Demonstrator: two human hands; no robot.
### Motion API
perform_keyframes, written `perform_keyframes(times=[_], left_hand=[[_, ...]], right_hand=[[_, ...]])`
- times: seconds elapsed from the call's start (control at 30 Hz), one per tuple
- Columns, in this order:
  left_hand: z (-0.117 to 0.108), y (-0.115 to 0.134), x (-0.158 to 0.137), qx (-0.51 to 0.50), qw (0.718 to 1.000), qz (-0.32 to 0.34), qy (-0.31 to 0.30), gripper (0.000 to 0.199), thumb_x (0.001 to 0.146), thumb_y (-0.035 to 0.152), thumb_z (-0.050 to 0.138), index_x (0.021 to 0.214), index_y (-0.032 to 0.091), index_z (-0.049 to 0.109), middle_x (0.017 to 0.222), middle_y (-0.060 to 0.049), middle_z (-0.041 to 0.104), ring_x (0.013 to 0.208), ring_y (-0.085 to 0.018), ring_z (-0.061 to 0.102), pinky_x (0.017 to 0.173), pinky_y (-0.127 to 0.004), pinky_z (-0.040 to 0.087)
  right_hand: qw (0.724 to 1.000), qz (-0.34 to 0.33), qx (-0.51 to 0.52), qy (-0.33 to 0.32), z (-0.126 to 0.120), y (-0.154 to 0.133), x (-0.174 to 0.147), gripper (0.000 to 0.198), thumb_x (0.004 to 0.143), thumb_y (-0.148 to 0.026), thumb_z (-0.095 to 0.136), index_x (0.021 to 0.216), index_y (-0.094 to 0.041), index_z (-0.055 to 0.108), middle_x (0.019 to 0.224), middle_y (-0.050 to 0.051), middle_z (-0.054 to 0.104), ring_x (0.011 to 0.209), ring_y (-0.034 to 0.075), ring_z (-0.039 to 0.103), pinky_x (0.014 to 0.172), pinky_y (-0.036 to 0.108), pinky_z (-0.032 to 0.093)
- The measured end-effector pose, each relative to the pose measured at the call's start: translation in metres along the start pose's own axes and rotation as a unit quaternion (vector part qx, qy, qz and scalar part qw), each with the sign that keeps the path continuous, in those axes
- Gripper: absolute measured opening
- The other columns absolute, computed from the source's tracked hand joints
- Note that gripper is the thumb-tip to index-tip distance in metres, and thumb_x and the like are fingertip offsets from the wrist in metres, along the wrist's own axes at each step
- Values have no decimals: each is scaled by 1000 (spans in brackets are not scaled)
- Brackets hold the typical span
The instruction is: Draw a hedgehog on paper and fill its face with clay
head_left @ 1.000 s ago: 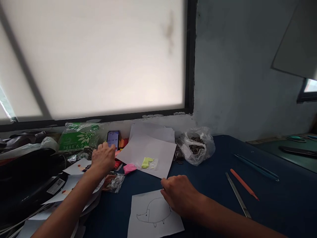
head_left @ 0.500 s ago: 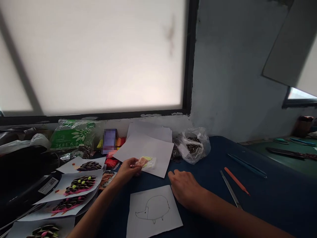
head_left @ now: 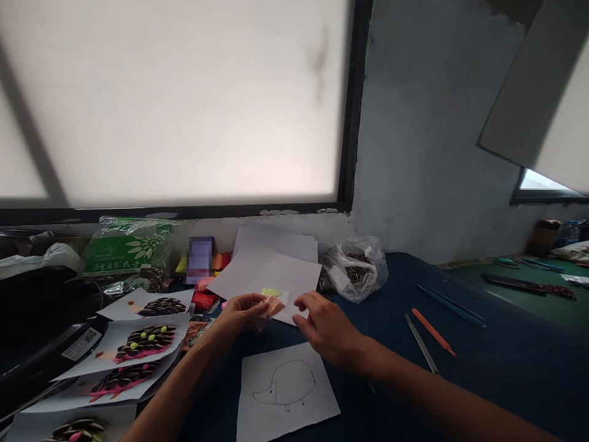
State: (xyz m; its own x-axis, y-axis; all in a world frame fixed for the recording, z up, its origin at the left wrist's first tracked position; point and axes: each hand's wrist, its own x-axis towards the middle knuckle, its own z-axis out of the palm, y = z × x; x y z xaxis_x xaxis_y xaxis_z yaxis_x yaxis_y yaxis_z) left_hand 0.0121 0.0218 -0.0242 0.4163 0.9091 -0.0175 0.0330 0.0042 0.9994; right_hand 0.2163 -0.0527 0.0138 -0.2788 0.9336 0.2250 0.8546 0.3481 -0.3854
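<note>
In my left hand (head_left: 243,312) is a small clear packet of peach-coloured modelling clay (head_left: 275,306), pinched between thumb and fingers. My right hand (head_left: 324,322) hovers just right of it, thumb and fingers apart and empty. Behind the packet, a yellow-green piece (head_left: 269,293) in clear wrapping rests on a white paper sheet (head_left: 262,267). Nearer to me, between my forearms, lies a white card (head_left: 317,405) with a hedgehog outline drawn in dark line.
On the left are several hedgehog pictures made with seeds (head_left: 145,341), beside a dark bag. Behind them stand a green seed bag (head_left: 115,252) and colourful clay packets (head_left: 205,299). A plastic bag of seeds (head_left: 356,270) sits right, with blue tweezers (head_left: 451,304), an orange tool (head_left: 435,333) and a metal blade-like tool (head_left: 421,344).
My left hand has lifted the peach clay packet off the paper and brought it slightly right. My right hand has risen from the table toward it, its fingers opening.
</note>
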Motion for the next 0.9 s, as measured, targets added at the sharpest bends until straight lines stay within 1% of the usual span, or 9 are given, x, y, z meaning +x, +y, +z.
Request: perform_keyframes(times=[0.07,0.1,0.17,0.3,0.37,0.5,0.63,0.77,0.9], left_hand=[[7,6,-3,41,998,20,-30,47,65,53,76,90,14,67,77,-3,67,66,-13,58,58,-24,44],[10,8,-4,49,997,23,-47,45,65,52,76,88,15,67,74,-3,66,65,-13,58,58,-25,43],[13,9,-4,47,997,27,-59,44,63,50,78,86,15,66,67,-1,64,60,-12,56,56,-25,42],[12,2,1,17,999,24,-28,48,59,45,82,91,16,61,60,2,63,55,-12,55,54,-24,40],[10,0,2,0,1000,23,-13,48,58,44,83,89,16,61,62,1,64,56,-12,55,54,-23,40],[9,1,1,-18,999,42,-7,39,60,44,81,79,15,62,64,0,64,59,-11,55,56,-23,40],[12,3,-1,11,999,34,-24,36,60,42,81,75,16,62,61,2,62,56,-10,53,56,-23,39],[12,1,2,0,999,35,-22,37,61,39,81,85,16,65,65,2,63,58,-11,56,57,-24,41],[5,-1,5,-89,994,41,42,45,59,36,85,94,17,64,67,2,64,56,-8,54,55,-20,40]], right_hand=[[998,-4,67,22,11,1,13,34,99,-35,41,121,-14,55,116,12,60,99,20,60,78,28,47],[995,-5,99,21,17,3,20,32,98,-36,43,114,-15,60,108,11,64,93,19,63,75,27,47],[987,-10,157,16,30,7,30,28,96,-33,47,88,-15,66,83,6,69,75,16,65,66,24,47],[966,4,250,62,45,13,36,22,93,-27,49,79,-15,63,76,4,68,72,16,64,65,24,46],[955,11,287,80,46,13,36,21,92,-27,50,80,-15,62,76,4,67,73,16,64,65,24,47],[937,26,336,95,42,11,34,15,86,-22,52,76,-16,61,73,2,64,69,14,60,64,24,46],[929,30,362,72,35,12,32,7,77,-20,62,71,-16,62,67,0,62,64,13,57,61,23,44],[912,40,406,42,31,17,32,14,76,-24,63,65,-16,61,58,-1,60,56,12,55,55,23,42],[885,80,455,53,32,18,33,20,77,-32,63,65,-18,55,53,-3,57,52,11,54,52,23,42]])
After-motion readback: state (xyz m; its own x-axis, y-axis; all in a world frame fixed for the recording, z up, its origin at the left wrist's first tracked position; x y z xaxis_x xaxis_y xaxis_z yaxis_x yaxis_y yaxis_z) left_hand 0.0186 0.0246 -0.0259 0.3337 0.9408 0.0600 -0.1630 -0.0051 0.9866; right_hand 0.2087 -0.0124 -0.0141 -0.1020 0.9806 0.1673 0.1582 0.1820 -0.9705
